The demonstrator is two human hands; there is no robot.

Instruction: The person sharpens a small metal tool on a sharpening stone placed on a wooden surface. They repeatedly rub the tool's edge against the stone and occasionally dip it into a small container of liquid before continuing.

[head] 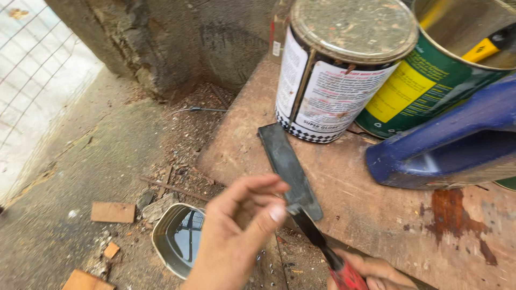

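Observation:
My right hand (376,274) sits at the bottom edge and grips the red handle of a putty knife (290,169). Its dark flat blade lies across a brown wooden board (376,215) and points toward a closed paint can (338,70) with a dusty lid. My left hand (236,231) hovers over the base of the blade. Its fingers are spread and the thumb is close to the metal; it holds nothing.
A green and yellow open can (430,80) stands at the top right with a yellow-handled tool inside. A blue plastic container (446,145) lies on the board. Below the board a small tin of dark liquid (177,236) sits on a concrete floor strewn with wood scraps. A rough wall rises behind.

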